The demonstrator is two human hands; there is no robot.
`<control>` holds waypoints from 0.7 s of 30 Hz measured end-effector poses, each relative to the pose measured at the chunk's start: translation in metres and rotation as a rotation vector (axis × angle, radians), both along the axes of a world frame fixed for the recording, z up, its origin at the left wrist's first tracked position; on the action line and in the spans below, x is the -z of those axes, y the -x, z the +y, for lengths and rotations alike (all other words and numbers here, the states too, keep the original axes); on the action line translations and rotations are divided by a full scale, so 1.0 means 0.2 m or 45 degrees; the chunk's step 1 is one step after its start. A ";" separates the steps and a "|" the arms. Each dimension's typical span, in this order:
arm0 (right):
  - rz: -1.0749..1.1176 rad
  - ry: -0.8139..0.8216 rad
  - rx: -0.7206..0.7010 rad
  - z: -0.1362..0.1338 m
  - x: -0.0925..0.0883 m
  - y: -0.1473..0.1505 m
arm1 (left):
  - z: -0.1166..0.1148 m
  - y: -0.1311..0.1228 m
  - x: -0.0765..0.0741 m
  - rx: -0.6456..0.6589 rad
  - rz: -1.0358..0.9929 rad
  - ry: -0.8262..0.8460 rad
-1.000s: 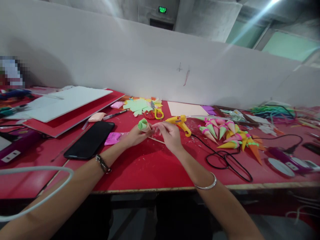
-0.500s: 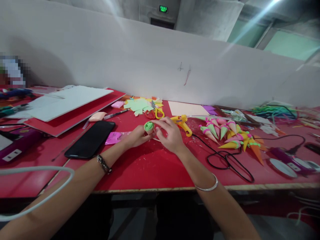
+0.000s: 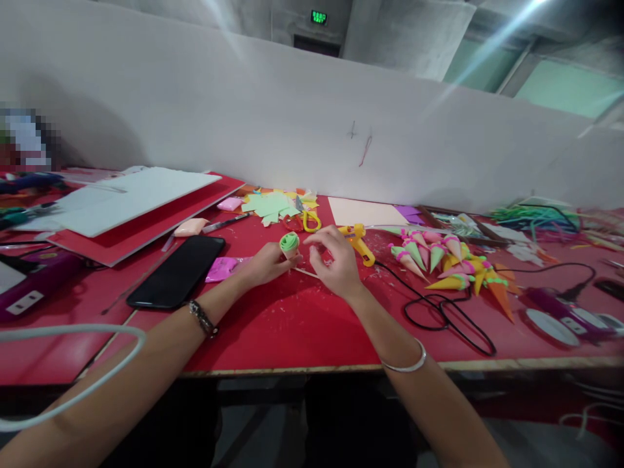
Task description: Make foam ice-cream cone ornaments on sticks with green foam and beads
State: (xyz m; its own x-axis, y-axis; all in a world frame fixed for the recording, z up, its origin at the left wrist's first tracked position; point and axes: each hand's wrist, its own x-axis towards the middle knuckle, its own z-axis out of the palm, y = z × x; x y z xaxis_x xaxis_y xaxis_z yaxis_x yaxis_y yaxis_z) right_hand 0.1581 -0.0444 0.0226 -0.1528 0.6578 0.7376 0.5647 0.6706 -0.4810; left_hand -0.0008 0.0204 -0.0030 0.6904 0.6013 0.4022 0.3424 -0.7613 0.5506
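A small green paper roll (image 3: 289, 242) with a spiral top is held upright in the fingers of my left hand (image 3: 269, 263). Just to its right, my right hand (image 3: 335, 263) hovers with thumb and forefinger curved and apart, touching nothing visible. A thin light stick (image 3: 307, 273) lies on the red table (image 3: 297, 331) between the hands. Behind my right hand is a yellow glue gun (image 3: 361, 244), partly hidden by it. Yellow-handled scissors (image 3: 311, 221) rest beyond the roll, beside green paper scraps (image 3: 273, 207).
A black phone (image 3: 176, 273) and a pink packet (image 3: 225, 268) lie left. Colourful paper cones (image 3: 439, 257) are piled right, near a looped black cable (image 3: 446, 318). White boards (image 3: 141, 195) are stacked at the back left. A white cable loop (image 3: 139, 344) crosses the lower left.
My right hand has drawn back slightly to the right from the green roll, leaving a gap. The roll is a little higher and remains in my left hand.
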 end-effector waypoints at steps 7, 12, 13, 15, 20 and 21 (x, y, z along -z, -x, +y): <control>0.366 0.210 -0.042 0.03 0.04 0.01 | 0.00 0.00 0.00 -0.060 0.052 -0.034; 0.733 0.495 -0.265 0.05 0.05 0.02 | 0.01 0.00 0.01 -0.070 0.039 -0.044; 0.766 0.537 -0.295 0.05 0.05 0.02 | 0.01 0.00 0.01 -0.067 0.028 -0.048; 0.810 0.607 -0.353 0.05 0.05 0.01 | 0.01 0.00 0.01 -0.063 0.002 -0.045; 0.917 0.660 -0.470 0.07 0.06 0.01 | 0.02 0.00 0.02 -0.062 -0.029 0.009; 0.929 0.647 -0.476 0.07 0.06 0.01 | 0.02 0.00 0.02 -0.061 -0.035 0.025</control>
State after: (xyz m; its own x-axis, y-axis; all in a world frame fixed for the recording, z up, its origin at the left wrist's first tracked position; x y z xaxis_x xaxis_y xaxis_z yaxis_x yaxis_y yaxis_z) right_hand 0.1567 -0.0302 0.0104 -0.0340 0.9266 0.3746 -0.1962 0.3613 -0.9116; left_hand -0.0011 0.0251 -0.0073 0.6494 0.6415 0.4084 0.3632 -0.7334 0.5747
